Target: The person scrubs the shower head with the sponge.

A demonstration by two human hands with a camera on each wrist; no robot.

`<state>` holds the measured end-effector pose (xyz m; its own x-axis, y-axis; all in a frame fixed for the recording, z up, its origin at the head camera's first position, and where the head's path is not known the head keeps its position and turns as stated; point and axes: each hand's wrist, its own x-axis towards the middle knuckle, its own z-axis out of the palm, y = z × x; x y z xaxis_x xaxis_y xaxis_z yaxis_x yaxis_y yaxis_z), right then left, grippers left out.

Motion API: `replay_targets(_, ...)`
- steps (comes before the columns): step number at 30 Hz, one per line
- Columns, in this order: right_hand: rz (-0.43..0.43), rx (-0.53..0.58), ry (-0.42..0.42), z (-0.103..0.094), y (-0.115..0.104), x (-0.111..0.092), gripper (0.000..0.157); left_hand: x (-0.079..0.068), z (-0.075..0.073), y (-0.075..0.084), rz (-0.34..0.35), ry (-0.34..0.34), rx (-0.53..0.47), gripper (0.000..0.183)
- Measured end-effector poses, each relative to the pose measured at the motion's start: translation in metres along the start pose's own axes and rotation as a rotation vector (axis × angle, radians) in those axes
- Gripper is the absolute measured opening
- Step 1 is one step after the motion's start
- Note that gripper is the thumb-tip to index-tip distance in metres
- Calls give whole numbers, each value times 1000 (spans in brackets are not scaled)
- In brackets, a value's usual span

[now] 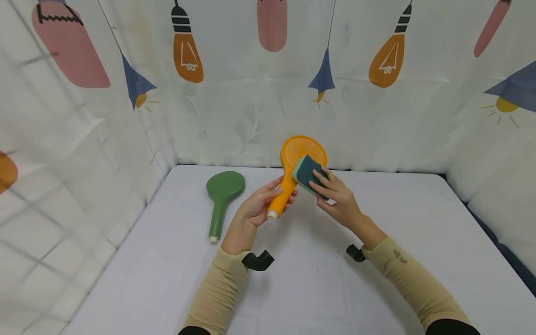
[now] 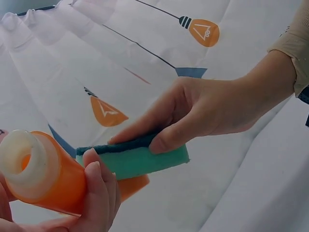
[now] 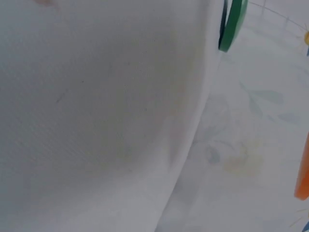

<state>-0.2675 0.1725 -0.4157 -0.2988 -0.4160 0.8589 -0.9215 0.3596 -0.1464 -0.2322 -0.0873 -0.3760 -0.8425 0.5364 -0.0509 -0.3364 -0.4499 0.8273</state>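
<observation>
My left hand (image 1: pixel 260 203) grips an orange shower head (image 1: pixel 293 148) by its handle, the perforated round face turned up and toward me. Its pale hollow handle end (image 2: pixel 21 162) shows close up in the left wrist view. A sponge (image 1: pixel 308 173) with a dark green top and a lighter mint layer is pinched between the thumb and fingers of my right hand (image 1: pixel 340 199). The sponge overlaps the lower right of the shower head's face, mint side toward it. Only an orange edge (image 3: pixel 303 180) of the shower head enters the right wrist view.
A green shower head (image 1: pixel 225 188) lies on the white table (image 1: pixel 318 288), left of my left hand, its handle toward me. Behind the table hangs a white curtain (image 1: pixel 234 107) printed with lamps and bulbs, which also runs along both sides.
</observation>
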Motion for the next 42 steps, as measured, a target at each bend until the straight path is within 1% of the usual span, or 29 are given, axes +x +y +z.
replay_targets(2, -22, -6, -2, -2, 3, 1, 41, 0, 1, 1, 7, 3, 2, 56)
replay_targets(5, -4, -30, 17, -6, 9, 2, 41, 0, 3, 1, 17, 18, 8, 56)
replay_targets(10, 89, -60, 66, -14, 19, -1, 45, -2, 5, 1, 12, 33, 10, 56)
replay_targets(15, 211, -87, 126, -20, 27, -3, 44, -2, 6, -1, 6, 18, 19, 58)
replay_targets(19, 284, -103, 156, -21, 29, -3, 41, 0, 6, -3, -13, 14, -29, 57)
replay_targets(22, 308, -102, 159, -22, 27, -4, 41, 1, 5, -5, -34, 17, -89, 57)
replay_targets(25, 317, -91, 160, -22, 23, -4, 41, 2, 5, -6, -51, 27, -146, 57)
replay_targets(28, 307, -71, 157, -21, 20, -4, 41, 2, 5, -6, -63, 49, -209, 58)
replay_targets(31, 296, -48, 162, -20, 17, -3, 42, 1, 5, -4, -70, 64, -248, 59)
replay_targets(33, 289, -37, 168, -18, 16, -3, 43, 0, 5, -3, -69, 63, -249, 59)
replay_targets(37, 286, -19, 166, -15, 16, -5, 44, 1, 4, -3, -83, 35, -237, 59)
replay_targets(42, 272, -2, 169, -14, 12, -5, 45, 2, 5, -7, -107, 50, -193, 64)
